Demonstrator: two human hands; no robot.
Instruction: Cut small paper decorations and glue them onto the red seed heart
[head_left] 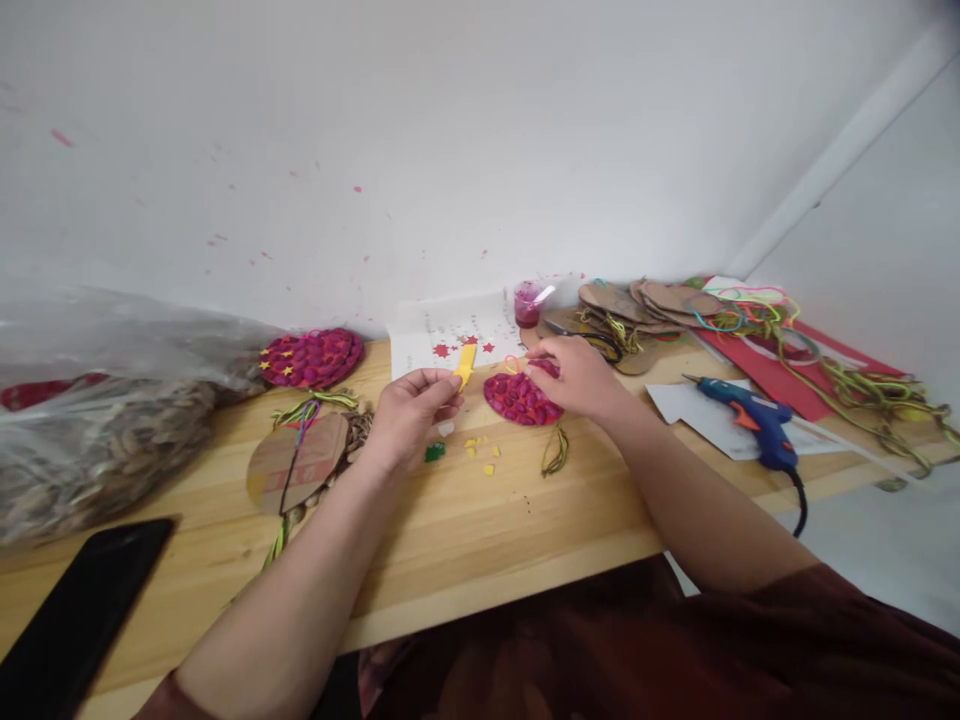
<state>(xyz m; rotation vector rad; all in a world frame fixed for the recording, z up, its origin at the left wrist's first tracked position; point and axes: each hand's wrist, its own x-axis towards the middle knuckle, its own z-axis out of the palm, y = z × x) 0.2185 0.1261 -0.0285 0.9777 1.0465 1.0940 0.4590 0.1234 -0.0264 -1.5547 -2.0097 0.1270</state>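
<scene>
My left hand (415, 412) is closed, pinching a narrow yellow strip (467, 362) that points up and away between thumb and fingers. My right hand (576, 378) reaches over the upper right edge of a small disc (517, 402) covered in magenta and purple lumps. Its fingers are bent but apart, with some of the disc showing between thumb and forefinger; whether they press on it is unclear. An orange loop (512, 364) sticks up from the disc, and a green-yellow thread tassel (555, 452) hangs below it. Yellow scraps (480, 449) and a dark green piece (435, 452) lie nearer me.
Behind my hands, red stars (470, 342) lie on white paper (416, 335) beside a cup of purple paint (528, 304). Scissors (604, 346) and cardboard discs (634, 300) sit right. A glue gun (754, 420) rests far right. Left are shell bags (112, 440) and a phone (90, 610).
</scene>
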